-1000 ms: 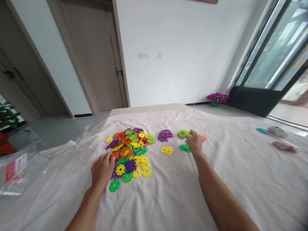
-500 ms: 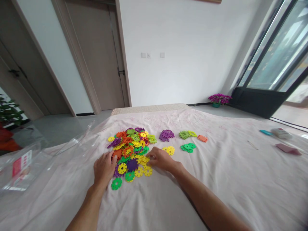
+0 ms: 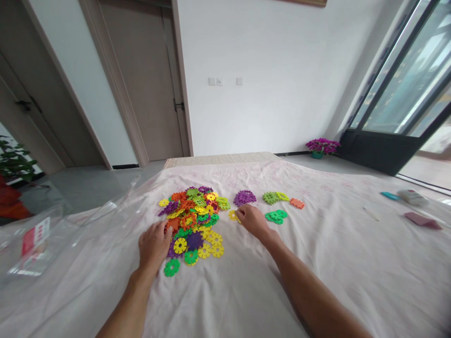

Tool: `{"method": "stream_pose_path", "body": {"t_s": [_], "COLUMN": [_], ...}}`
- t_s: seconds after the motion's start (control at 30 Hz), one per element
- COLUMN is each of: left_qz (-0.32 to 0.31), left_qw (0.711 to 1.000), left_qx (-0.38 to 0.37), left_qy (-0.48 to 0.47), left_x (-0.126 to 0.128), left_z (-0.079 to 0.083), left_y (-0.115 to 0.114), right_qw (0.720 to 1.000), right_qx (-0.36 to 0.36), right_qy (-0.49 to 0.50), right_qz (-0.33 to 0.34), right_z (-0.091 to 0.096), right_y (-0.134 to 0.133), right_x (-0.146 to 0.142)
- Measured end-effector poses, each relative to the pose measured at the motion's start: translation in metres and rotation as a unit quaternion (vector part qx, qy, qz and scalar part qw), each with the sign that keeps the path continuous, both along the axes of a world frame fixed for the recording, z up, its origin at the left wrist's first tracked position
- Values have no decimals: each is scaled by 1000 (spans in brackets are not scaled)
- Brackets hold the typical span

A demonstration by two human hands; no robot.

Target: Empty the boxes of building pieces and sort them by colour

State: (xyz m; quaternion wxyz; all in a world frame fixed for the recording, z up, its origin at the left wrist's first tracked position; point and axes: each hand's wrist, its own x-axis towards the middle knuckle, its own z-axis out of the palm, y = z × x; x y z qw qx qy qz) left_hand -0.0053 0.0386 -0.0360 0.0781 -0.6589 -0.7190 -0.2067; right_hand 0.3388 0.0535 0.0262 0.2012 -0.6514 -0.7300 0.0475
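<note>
A mixed pile of plastic interlocking pieces (image 3: 193,213), with notched discs and toothed squares in several colours, lies on the cloth. My left hand (image 3: 154,244) rests at the pile's left edge, fingers stretched out and thumb apart, near an orange toothed square (image 3: 172,226). Right of the pile, my right hand (image 3: 254,221) is low over the cloth with its fingertips pinched on a yellow flower-shaped disc (image 3: 232,215). That hand covers the small group of yellow discs there. Just beyond it sits a purple cluster (image 3: 244,197), and green discs (image 3: 276,216) lie to its right.
Light green pieces (image 3: 271,197) and an orange piece (image 3: 297,203) lie farther right on the pale bedcloth (image 3: 334,263). A clear plastic bag (image 3: 38,244) is at the left. A pinkish folded item (image 3: 422,220) and a blue object (image 3: 389,195) are at the far right.
My right hand has moved right and away from the pile's yellow discs to the separate yellow group, with a yellow disc at its fingertips. My left hand has stayed in place.
</note>
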Motion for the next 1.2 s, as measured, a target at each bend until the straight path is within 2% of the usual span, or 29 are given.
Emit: {"method": "stream_pose_path", "body": {"t_s": [0.13,0.23,0.33,0.4,0.5,0.6,0.67,0.8,1.0,1.2], "left_qz": [-10,-16,-13,-10,-13,-16,-11,-8,-9,-10], "left_qw": [1000,1000,1000,1000,1000,1000,1000,1000,1000,1000], "left_qx": [1,-1,-1,0,2,1,0,-3,-4,-1], "left_qy": [0,2,5,6,4,-3,-7,-9,-9,-15], "left_x": [0,0,-1,-1,-1,-1,0,1,0,-1], "left_z": [0,1,1,0,-1,0,1,2,2,1], "left_y": [0,0,0,0,0,-1,-1,-2,-1,-1], "right_qw": [992,988,987,992,998,991,987,987,983,992], "right_qx": [-67,-77,-72,-64,-63,-89,-108,-115,-97,-55], "right_qy": [-48,-60,-77,-67,-12,25,27,44,138,104], "right_qz": [-93,-118,-118,-90,7,94,113,108,72,-36], "right_z": [4,3,4,5,5,4,1,-4,-2,1], "right_y": [8,7,3,-3,-14,-27,-33,-35,-18,1], "right_x": [29,39,33,19,-9,-34,-45,-51,-31,16]}}
